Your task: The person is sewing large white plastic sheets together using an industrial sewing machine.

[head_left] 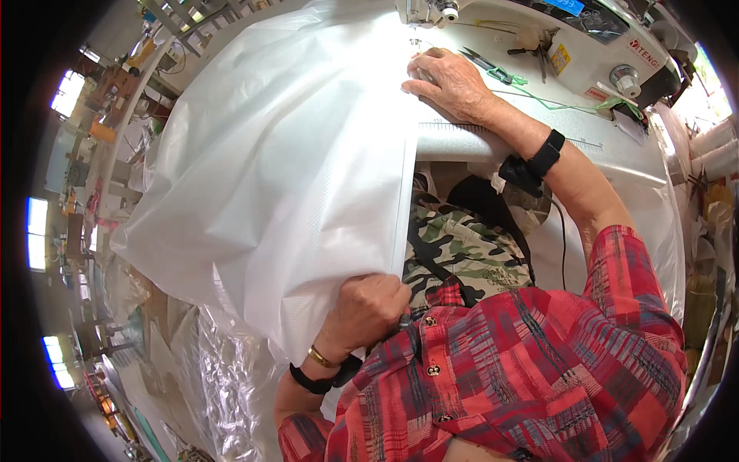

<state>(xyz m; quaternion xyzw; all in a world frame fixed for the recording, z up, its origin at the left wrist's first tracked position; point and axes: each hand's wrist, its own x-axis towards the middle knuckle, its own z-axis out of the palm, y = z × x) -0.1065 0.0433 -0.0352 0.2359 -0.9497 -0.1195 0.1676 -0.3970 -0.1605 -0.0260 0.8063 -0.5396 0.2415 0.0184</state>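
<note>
Your left hand (369, 305) clamps the white plastic sheet (285, 177); hold its edge (405, 212) straight. Whether your right hand (453, 81) grips is unclear.

Shines brightest at the top, under the sewing machine head (422, 11), washing out the upper part of the white sheet (285, 185) to plain white. Glares pure white in the windows (36, 231) on the left, too, and sparkles on the crinkly clear plastic (235, 393) at the bottom. Makes soft grey shadows in the sheet's folds. Looks sharp on the red checked shirt (531, 377), but bends and turns fuzzy toward the round edge, then black in the corners.
</note>
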